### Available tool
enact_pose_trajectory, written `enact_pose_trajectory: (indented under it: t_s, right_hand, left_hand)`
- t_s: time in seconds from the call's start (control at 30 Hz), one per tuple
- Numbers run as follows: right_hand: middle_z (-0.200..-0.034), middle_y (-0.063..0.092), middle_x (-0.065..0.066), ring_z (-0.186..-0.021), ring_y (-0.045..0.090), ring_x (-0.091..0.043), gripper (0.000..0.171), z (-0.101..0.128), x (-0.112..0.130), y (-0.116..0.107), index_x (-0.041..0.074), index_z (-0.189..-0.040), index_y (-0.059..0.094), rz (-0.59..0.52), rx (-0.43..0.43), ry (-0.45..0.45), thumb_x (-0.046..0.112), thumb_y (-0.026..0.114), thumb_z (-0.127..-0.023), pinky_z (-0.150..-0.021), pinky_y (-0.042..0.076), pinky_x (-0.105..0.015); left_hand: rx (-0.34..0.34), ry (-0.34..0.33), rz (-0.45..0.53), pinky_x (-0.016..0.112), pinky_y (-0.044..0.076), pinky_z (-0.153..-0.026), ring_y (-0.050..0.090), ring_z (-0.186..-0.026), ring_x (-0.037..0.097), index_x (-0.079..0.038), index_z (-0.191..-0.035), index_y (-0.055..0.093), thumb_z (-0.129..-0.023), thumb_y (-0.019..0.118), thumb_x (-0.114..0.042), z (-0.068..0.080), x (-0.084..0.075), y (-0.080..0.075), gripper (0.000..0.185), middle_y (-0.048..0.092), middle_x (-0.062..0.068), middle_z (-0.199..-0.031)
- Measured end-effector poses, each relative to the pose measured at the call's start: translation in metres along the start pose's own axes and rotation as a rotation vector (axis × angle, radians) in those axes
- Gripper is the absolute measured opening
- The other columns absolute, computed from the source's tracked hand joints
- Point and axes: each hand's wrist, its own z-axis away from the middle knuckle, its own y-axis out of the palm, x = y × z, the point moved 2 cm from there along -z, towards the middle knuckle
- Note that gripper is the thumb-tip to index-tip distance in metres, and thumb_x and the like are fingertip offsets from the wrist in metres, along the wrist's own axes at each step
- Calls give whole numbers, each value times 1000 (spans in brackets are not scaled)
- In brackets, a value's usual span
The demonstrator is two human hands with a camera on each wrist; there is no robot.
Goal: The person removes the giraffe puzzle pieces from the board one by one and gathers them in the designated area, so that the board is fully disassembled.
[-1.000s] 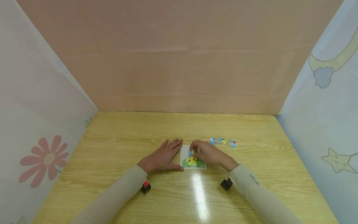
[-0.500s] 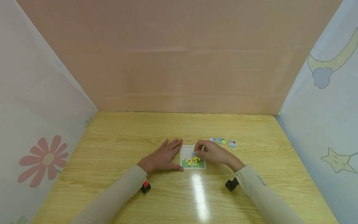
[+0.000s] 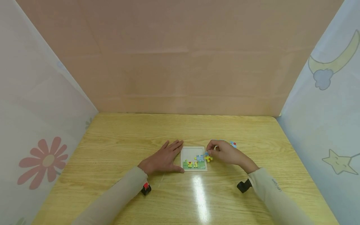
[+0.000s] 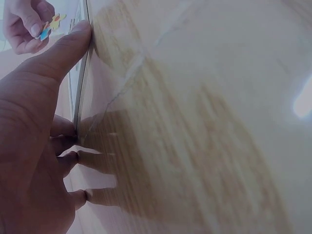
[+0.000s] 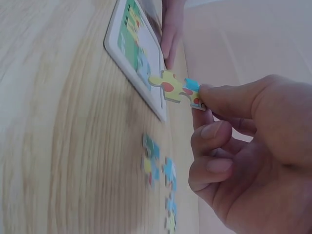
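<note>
My right hand (image 3: 225, 152) pinches a yellow jigsaw puzzle piece (image 5: 170, 87) with red spots and a blue corner between thumb and forefinger. Its other fingers are curled in. The piece hangs just past the right rim of a small white puzzle tray (image 3: 191, 152). Green pieces with yellow parts (image 3: 190, 165) line the tray's bottom, and a light blue piece (image 3: 200, 158) sits above them at the right. My left hand (image 3: 164, 158) lies beside the tray's left edge, fingers spread and straight. Its thumb (image 4: 73, 41) touches the tray's edge in the left wrist view.
Several loose puzzle pieces (image 5: 151, 158) lie on the wooden table (image 3: 126, 131) behind the right hand, which partly covers them in the head view. A tan panel (image 3: 180, 78) stands at the table's back, with patterned cloth walls at both sides.
My right hand has lifted the yellow piece from over the tray and carried it right, past the rim. More of the tray's inside shows. The left hand has stayed put.
</note>
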Motion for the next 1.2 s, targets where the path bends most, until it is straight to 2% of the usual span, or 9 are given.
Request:
enact_pose_trajectory:
  t_s: [0.23,0.47,0.63,0.83,1.2]
  right_hand:
    - [-100,67,-7,-66,47,-6,10,10,-9,-12,9,-107,68,15,-30,37,18,65,-107,-61,41,-22]
    - [-102,67,-8,-72,53,-8,11,19,-16,-22,3,-109,68,32,-38,32,13,65,-107,-65,45,-22]
    - [-102,66,-9,-76,56,-11,12,26,-20,-31,1,-111,67,50,-47,61,12,63,-107,-67,47,-23]
    - [-103,67,-9,-72,53,-9,12,32,-28,-40,2,-111,68,61,-63,107,11,62,-108,-63,45,-24]
    - [-102,69,-8,-75,52,-12,8,29,-46,-41,8,-108,69,94,-82,117,11,62,-107,-66,45,-25]
  left_hand:
    - [-3,-2,7,58,9,-138,10,-170,25,-7,-172,17,-92,62,-80,0,0,2,116,12,3,-182]
    - [-7,5,11,59,9,-137,11,-170,27,-6,-171,18,-93,63,-77,1,-2,-1,115,13,5,-182]
    - [-14,13,18,60,9,-137,13,-170,28,-5,-171,20,-94,64,-76,3,-3,-3,114,15,6,-182]
    - [-19,13,5,60,12,-137,14,-170,29,-5,-171,21,-93,65,-75,3,-3,-3,114,16,7,-181]
    - [-7,2,8,60,11,-137,13,-170,28,-5,-171,20,-93,64,-76,4,-5,-5,114,15,6,-182]
